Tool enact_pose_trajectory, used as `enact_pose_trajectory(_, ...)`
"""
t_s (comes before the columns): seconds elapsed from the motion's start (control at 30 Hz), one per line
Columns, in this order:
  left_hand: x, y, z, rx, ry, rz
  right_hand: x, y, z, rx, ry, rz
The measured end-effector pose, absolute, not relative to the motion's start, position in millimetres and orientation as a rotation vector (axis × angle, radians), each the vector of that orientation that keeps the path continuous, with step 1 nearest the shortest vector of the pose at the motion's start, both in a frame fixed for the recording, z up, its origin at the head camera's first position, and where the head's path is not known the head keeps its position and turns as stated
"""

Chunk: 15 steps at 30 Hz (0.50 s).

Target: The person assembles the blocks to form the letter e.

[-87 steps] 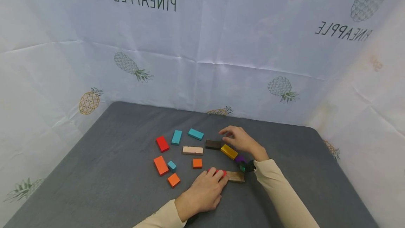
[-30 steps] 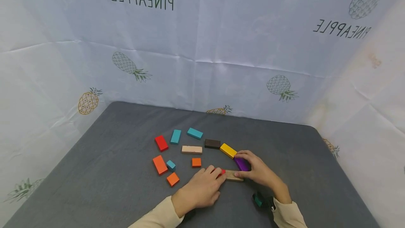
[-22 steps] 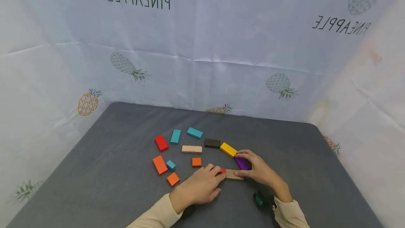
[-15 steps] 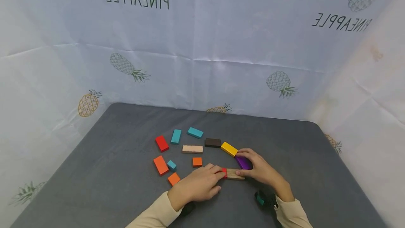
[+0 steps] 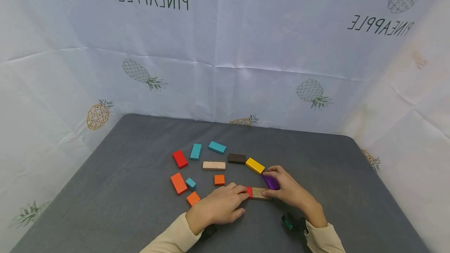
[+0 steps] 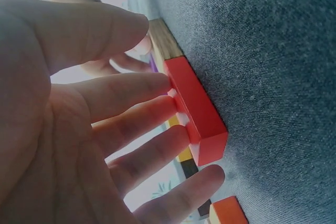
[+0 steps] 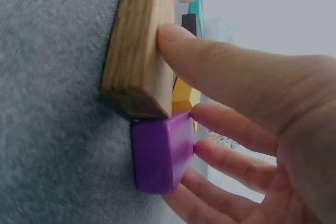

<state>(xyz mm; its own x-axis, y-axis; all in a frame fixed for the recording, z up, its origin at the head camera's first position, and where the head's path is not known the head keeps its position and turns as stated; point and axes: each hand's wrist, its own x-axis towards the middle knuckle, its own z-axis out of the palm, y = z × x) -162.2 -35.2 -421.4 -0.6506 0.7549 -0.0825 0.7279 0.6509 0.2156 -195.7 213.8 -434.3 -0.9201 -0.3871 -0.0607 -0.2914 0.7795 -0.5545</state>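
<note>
My left hand [image 5: 221, 205] rests its fingertips on a red block [image 6: 197, 108], which lies end to end with a light brown wooden block [image 7: 139, 40]. Its fingers are nearly straight and hide most of the red block in the head view. With the thumb on top of the wooden block, my right hand [image 5: 290, 190] touches a purple block [image 7: 157, 153] with its other fingers. The purple block lies at an angle by the wooden block's right end. Beyond it a yellow block [image 5: 254, 166] and a dark brown block [image 5: 237, 159] continue the curve.
To the left on the grey table [image 5: 116, 190] lie a pale wooden block [image 5: 213, 166], two long teal blocks, a small teal block [image 5: 191, 184], a red block [image 5: 180, 159] and several orange blocks [image 5: 219, 180]. A pineapple-print cloth [image 5: 246, 50] hangs behind the table.
My right hand has come from beyond the yellow block to the purple and wooden blocks. The purple block has since shifted slightly toward the wooden one. My left hand stays at the red block.
</note>
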Motion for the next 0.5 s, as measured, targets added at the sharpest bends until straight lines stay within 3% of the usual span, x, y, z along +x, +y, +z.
enact_pose_trajectory(0.5, -161, -33, -421, 1.182, 2.709, 0.225, -198, 230, -430, -0.584, 2.687, -0.891)
